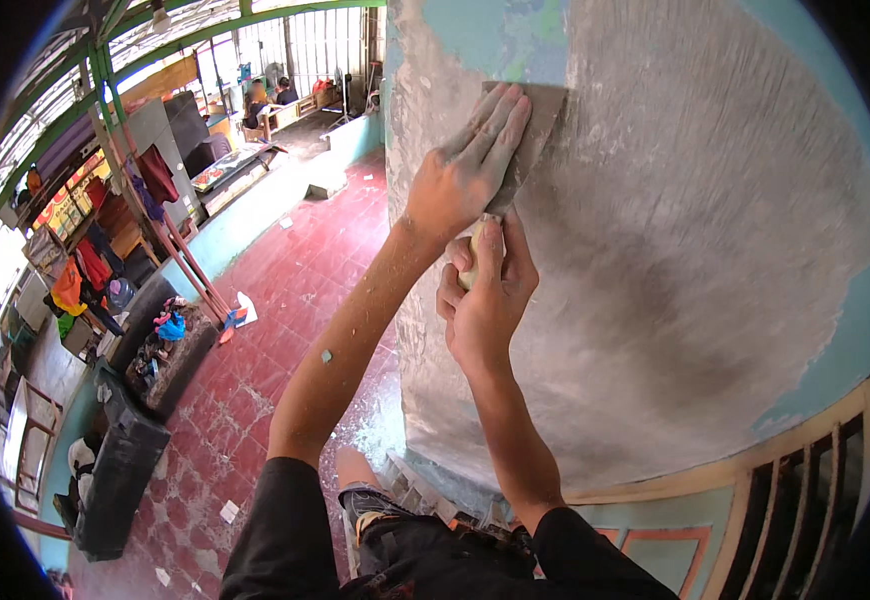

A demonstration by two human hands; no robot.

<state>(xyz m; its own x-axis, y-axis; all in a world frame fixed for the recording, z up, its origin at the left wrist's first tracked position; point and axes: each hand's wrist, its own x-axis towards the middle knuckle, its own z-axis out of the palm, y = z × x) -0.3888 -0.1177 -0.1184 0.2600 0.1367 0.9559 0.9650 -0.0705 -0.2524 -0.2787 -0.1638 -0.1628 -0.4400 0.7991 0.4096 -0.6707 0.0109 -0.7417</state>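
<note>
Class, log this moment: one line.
left hand: on blade | right hand: gripping scraper handle | blade: against wall | wall: grey, blue patches

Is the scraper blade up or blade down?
Up: the blade lies under the fingers of the left hand, above the handle, which the right hand grips.

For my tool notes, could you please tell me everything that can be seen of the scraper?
The scraper has a broad, flat grey blade, apparently metal, widening toward its straight top edge, and a pale, rounded handle, mostly hidden. It points up and slightly right, blade against the grey wall, just below a blue-green paint patch. The left hand lies flat over the blade's left side; the right hand grips the handle.
</note>
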